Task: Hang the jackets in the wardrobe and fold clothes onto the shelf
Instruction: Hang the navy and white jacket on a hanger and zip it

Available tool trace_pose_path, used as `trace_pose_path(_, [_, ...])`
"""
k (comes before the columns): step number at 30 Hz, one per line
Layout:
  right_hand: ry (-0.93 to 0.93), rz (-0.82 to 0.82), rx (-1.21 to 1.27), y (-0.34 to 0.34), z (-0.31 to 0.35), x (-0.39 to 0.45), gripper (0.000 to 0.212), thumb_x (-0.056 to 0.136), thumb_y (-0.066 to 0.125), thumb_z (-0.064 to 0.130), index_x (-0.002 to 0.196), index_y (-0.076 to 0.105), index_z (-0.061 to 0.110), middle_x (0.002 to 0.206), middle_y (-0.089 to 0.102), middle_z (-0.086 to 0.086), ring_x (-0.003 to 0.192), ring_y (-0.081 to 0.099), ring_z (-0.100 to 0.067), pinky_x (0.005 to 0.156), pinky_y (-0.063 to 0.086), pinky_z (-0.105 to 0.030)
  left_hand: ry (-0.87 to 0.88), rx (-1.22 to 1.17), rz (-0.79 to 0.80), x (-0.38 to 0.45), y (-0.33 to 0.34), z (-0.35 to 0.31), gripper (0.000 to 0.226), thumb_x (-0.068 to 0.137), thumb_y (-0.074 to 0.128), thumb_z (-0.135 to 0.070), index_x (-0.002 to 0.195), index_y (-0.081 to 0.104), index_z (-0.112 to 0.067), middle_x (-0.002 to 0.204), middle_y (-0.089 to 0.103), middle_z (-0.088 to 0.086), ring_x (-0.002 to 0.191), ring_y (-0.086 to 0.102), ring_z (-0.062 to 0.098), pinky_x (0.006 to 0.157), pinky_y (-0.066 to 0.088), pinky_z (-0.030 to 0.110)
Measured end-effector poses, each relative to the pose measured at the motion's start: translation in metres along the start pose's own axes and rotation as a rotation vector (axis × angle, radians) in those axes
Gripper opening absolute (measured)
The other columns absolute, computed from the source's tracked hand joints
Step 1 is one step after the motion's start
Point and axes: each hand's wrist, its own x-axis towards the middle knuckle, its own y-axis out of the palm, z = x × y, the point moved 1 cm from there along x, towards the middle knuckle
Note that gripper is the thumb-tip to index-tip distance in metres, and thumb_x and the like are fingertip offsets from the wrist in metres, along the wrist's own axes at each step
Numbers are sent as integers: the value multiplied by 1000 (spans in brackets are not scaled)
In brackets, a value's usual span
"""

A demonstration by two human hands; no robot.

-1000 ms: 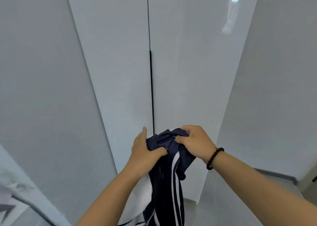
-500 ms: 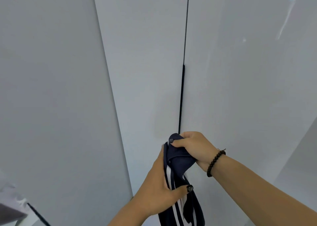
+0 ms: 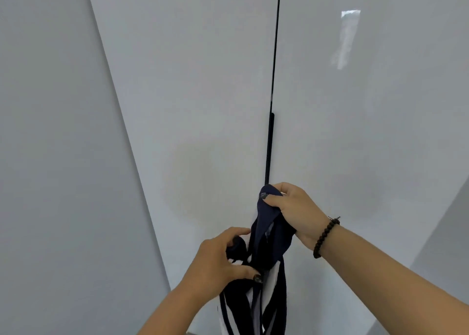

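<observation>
We face a glossy white wardrobe (image 3: 203,93) with both doors closed, and a thin dark seam runs down between them to a black handle (image 3: 269,146). A pale wall (image 3: 50,131) stands to the left of the wardrobe. Just below the handle we hold a navy jacket (image 3: 266,240) with white stripes, hanging bunched in front of the doors. Our right hand (image 3: 297,212) grips its top edge with curled fingers, a bead bracelet (image 3: 323,237) at the wrist. Our left hand (image 3: 218,261) pinches the fabric lower down.
</observation>
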Motion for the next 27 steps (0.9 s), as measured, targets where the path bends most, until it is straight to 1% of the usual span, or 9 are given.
trace_pose_path(3, [-6, -54, 49, 4, 12, 4, 16, 91, 62, 14, 107, 60, 14, 97, 70, -10, 77, 67, -18, 69, 56, -29, 49, 18, 92, 14, -31, 14, 43, 65, 86, -37, 101, 67, -49, 92, 71, -22, 87, 67, -1, 78, 50, 13])
trace_pose_path(7, [-40, -148, 63, 15, 26, 4, 33, 88, 65, 12, 119, 56, 18, 104, 68, -11, 82, 68, -19, 70, 56, -26, 71, 128, -25, 27, -58, 30, 20, 81, 71, -23, 81, 68, -43, 86, 69, -23, 82, 64, -5, 73, 49, 11])
trace_pose_path(9, [-86, -162, 15, 22, 37, 4, 41, 87, 66, 13, 126, 53, 18, 108, 66, -11, 88, 68, -20, 76, 56, -27, 90, 189, -113, 31, -61, 30, 29, 80, 66, -14, 80, 65, -43, 90, 63, -29, 87, 58, -11, 79, 47, 9])
trace_pose_path(13, [-218, -219, -186, 36, 62, 0, 50, 85, 69, 20, 130, 47, 20, 113, 62, -11, 98, 66, -23, 91, 53, -37, 193, 116, -49, 22, -46, 20, 50, 77, 63, -28, 123, 47, -35, 121, 41, -20, 116, 45, -1, 99, 39, 19])
trace_pose_path(17, [-297, -215, -335, 46, 79, -5, 51, 84, 70, 23, 129, 44, 26, 102, 64, -8, 81, 64, -17, 74, 51, -24, 247, -152, 248, 7, -34, 11, 82, 81, 55, -57, 150, 13, -43, 149, 23, -29, 137, 22, -11, 112, 26, 20])
trace_pose_path(20, [-352, -248, -375, 46, 88, -10, 50, 84, 70, 25, 128, 46, 27, 87, 62, -1, 65, 59, -9, 62, 44, -17, 181, -159, 376, 3, -31, 9, 117, 67, 57, -83, 148, -19, -43, 153, -14, -35, 142, -7, -12, 121, 11, 30])
trace_pose_path(23, [-368, -215, -372, 42, 87, -11, 47, 83, 72, 25, 125, 49, 27, 81, 65, 0, 67, 59, -5, 66, 45, -15, 149, 97, 197, 6, -22, 10, 113, 72, 48, -83, 143, -28, -37, 151, -33, -21, 141, -14, -4, 122, 3, 37])
trace_pose_path(25, [-400, -196, -417, 37, 90, -13, 43, 83, 72, 23, 122, 53, 28, 79, 64, 3, 72, 58, 0, 70, 44, -14, 162, 167, 59, 9, -19, 7, 79, 96, 46, -49, 153, -3, -26, 162, -10, -2, 143, 18, 1, 120, 15, 33])
trace_pose_path(27, [-438, -167, -478, 29, 96, -15, 36, 82, 71, 19, 115, 59, 27, 73, 63, 7, 65, 58, 4, 65, 43, -9, 127, 97, -65, 18, -24, 4, 43, 101, 46, -18, 144, 43, -22, 132, 58, 7, 92, 59, -7, 87, 44, 12])
